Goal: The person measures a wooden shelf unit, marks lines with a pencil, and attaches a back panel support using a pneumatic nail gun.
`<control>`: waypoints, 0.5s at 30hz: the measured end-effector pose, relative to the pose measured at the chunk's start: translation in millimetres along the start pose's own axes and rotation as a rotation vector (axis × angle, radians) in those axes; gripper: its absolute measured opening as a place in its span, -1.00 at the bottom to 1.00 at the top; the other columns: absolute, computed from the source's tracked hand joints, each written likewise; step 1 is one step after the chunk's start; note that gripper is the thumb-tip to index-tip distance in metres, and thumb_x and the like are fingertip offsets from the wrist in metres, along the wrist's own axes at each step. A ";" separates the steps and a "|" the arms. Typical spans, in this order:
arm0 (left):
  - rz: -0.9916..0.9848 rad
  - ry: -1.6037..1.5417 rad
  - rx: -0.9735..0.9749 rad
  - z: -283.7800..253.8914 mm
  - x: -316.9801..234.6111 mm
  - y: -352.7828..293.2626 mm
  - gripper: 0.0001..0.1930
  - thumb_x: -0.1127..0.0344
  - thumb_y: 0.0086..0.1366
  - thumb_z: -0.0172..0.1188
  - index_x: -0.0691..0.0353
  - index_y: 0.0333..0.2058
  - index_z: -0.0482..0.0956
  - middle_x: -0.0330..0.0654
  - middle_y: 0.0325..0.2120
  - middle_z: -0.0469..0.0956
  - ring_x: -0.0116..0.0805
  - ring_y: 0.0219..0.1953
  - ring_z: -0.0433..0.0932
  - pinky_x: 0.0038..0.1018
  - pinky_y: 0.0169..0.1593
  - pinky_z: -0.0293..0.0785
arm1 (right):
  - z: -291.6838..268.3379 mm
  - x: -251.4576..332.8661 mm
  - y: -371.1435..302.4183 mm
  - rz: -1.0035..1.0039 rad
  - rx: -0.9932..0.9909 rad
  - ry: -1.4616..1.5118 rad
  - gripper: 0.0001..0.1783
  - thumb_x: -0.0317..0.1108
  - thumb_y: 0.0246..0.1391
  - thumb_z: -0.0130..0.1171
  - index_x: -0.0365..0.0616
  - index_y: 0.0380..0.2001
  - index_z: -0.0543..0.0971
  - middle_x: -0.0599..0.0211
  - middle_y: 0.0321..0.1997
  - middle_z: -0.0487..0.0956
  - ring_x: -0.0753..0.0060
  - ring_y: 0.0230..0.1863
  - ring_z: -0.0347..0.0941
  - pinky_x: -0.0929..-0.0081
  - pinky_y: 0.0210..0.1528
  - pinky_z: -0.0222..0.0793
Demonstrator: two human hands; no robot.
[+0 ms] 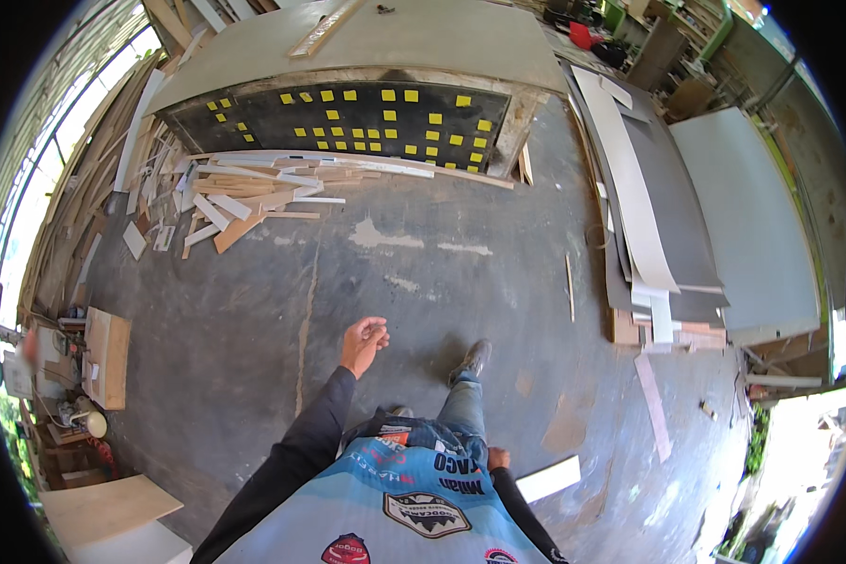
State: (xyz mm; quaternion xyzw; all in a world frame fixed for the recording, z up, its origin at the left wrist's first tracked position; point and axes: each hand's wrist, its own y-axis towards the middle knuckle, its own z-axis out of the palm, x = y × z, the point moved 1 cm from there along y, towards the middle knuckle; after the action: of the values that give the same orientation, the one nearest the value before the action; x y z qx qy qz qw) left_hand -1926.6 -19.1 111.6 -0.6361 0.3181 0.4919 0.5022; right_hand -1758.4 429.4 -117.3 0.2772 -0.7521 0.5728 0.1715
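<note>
My left hand point(364, 346) is held out in front of my body above the grey concrete floor, its fingers curled in loosely with nothing visible in them. Down by my right hip is my right hand point(498, 459); its fingers are mostly hidden against my clothes, so I cannot see whether it holds anything. Just past the right forearm shows a white flat panel piece point(550, 479), which seems to lie on the floor. One shoe point(473, 360) is stretched forward in a step.
Ahead stands a large workbench point(423, 42) with yellow squares on its dark front. Wood offcuts point(240, 202) lie piled at its left foot. Long sheets point(620, 169) are stacked at the right. A wooden box point(110, 359) stands left, and a thin strip point(570, 288) lies on the floor.
</note>
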 end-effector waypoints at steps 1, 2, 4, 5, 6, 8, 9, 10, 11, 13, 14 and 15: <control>0.051 -0.060 -0.018 18.9 -20.3 11.5 -0.77 0.40 0.34 0.14 0.34 -0.07 0.52 -0.16 -0.41 0.59 -0.46 -0.38 0.56 -0.54 -0.28 0.48 | 2.5 10.7 19.7 -0.091 0.042 -0.186 -0.69 -0.21 0.16 0.04 -0.21 -0.27 0.63 0.19 -0.34 0.66 0.28 -0.41 0.63 0.37 -0.48 0.48; 0.105 -0.118 -0.035 37.8 -45.2 20.2 -0.77 0.40 0.34 0.13 0.34 -0.06 0.51 -0.15 -0.41 0.59 -0.46 -0.38 0.56 -0.54 -0.27 0.48 | 3.8 22.8 40.5 -0.184 0.081 -0.373 -0.69 -0.19 0.15 0.05 -0.18 -0.26 0.64 0.19 -0.32 0.66 0.26 -0.38 0.62 0.34 -0.45 0.48; 0.247 -0.263 -0.047 68.8 -92.8 39.0 -0.76 0.41 0.35 0.11 0.34 -0.04 0.50 -0.14 -0.40 0.59 -0.43 -0.36 0.56 -0.51 -0.23 0.48 | -21.2 57.9 80.7 -0.303 0.105 -0.717 -0.69 -0.15 0.13 0.07 -0.11 -0.25 0.65 0.21 -0.30 0.66 0.23 -0.33 0.62 0.26 -0.39 0.49; 0.338 -0.302 -0.076 80.4 -127.3 37.3 -0.76 0.43 0.36 0.10 0.34 -0.03 0.50 -0.14 -0.38 0.59 -0.42 -0.36 0.56 -0.50 -0.21 0.47 | -28.8 78.9 99.9 -0.342 0.142 -0.847 -0.69 -0.13 0.12 0.08 -0.08 -0.24 0.65 0.21 -0.28 0.67 0.21 -0.30 0.62 0.22 -0.36 0.49; 0.469 -0.300 -0.135 88.4 -164.9 34.9 -0.77 0.45 0.36 0.08 0.33 -0.03 0.49 -0.14 -0.38 0.59 -0.39 -0.35 0.56 -0.48 -0.20 0.47 | -37.5 104.3 124.4 -0.372 0.169 -0.960 -0.69 -0.11 0.11 0.09 -0.05 -0.24 0.65 0.22 -0.27 0.67 0.20 -0.27 0.61 0.18 -0.33 0.49; 0.852 -0.333 -0.296 91.8 -250.8 4.8 -0.79 0.48 0.32 0.08 0.32 -0.07 0.48 -0.14 -0.40 0.56 -0.33 -0.35 0.56 -0.45 -0.17 0.46 | -50.5 162.5 163.8 -0.424 0.249 -1.212 -0.69 -0.06 0.09 0.11 0.02 -0.23 0.66 0.24 -0.24 0.67 0.16 -0.21 0.61 0.11 -0.27 0.50; 1.076 -0.187 -0.367 90.5 -277.6 -10.8 -0.80 0.46 0.25 0.15 0.27 -0.14 0.50 -0.21 -0.46 0.52 -0.37 -0.39 0.52 -0.44 -0.23 0.44 | -60.3 191.8 182.9 -0.458 0.289 -1.354 -0.68 -0.04 0.08 0.12 0.05 -0.22 0.67 0.24 -0.23 0.67 0.15 -0.19 0.60 0.07 -0.24 0.50; 1.314 -0.031 -0.453 88.4 -304.0 -22.1 -0.81 0.44 0.19 0.21 0.21 -0.20 0.53 -0.27 -0.51 0.49 -0.41 -0.43 0.48 -0.43 -0.29 0.43 | -65.4 222.2 204.4 -0.497 0.338 -1.521 -0.68 -0.02 0.08 0.13 0.09 -0.22 0.67 0.25 -0.21 0.67 0.13 -0.16 0.60 0.03 -0.21 0.50; 1.521 0.134 -0.604 80.1 -327.5 -46.3 -0.82 0.42 0.12 0.28 0.15 -0.26 0.56 -0.34 -0.57 0.45 -0.45 -0.47 0.45 -0.42 -0.35 0.41 | -64.9 260.0 226.7 -0.587 0.418 -1.715 -0.68 0.00 0.07 0.14 0.12 -0.21 0.68 0.26 -0.20 0.67 0.12 -0.13 0.60 -0.01 -0.18 0.51; 1.850 -0.409 -0.472 114.0 -405.6 -38.9 -0.83 0.36 0.07 0.34 0.16 -0.32 0.60 -0.38 -0.61 0.49 -0.55 -0.61 0.44 -0.43 -0.47 0.40 | -113.8 316.5 299.2 -0.769 0.354 -1.862 -0.68 -0.01 -0.17 0.39 0.22 -0.28 0.68 0.43 -0.25 0.67 0.23 -0.06 0.55 0.10 -0.18 0.53; 1.942 -0.071 -0.306 127.8 -436.9 -16.8 -0.64 0.34 0.32 0.10 0.21 0.08 0.43 -0.22 -0.46 0.53 -0.45 -0.58 0.46 -0.56 -0.50 0.34 | -116.3 358.8 312.8 -0.830 0.216 -1.892 -0.79 -0.06 -0.10 0.33 0.23 -0.35 0.69 0.45 -0.32 0.66 0.26 -0.14 0.59 0.13 -0.17 0.54; 1.937 -0.145 -0.256 122.6 -447.6 -2.2 -0.62 0.34 0.32 0.10 0.19 0.10 0.42 -0.24 -0.45 0.54 -0.44 -0.56 0.48 -0.55 -0.47 0.37 | -148.1 391.6 360.2 -0.731 0.117 -1.651 -0.83 -0.15 0.02 0.22 0.04 -0.41 0.68 0.34 -0.37 0.67 0.27 -0.32 0.63 0.19 -0.25 0.56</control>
State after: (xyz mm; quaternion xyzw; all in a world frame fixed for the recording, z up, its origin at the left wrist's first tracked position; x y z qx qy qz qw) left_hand -2102.6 58.2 534.0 -0.1176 0.6154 0.7599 -0.1733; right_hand -2296.6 553.2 -125.8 0.8298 -0.4705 0.1389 -0.2659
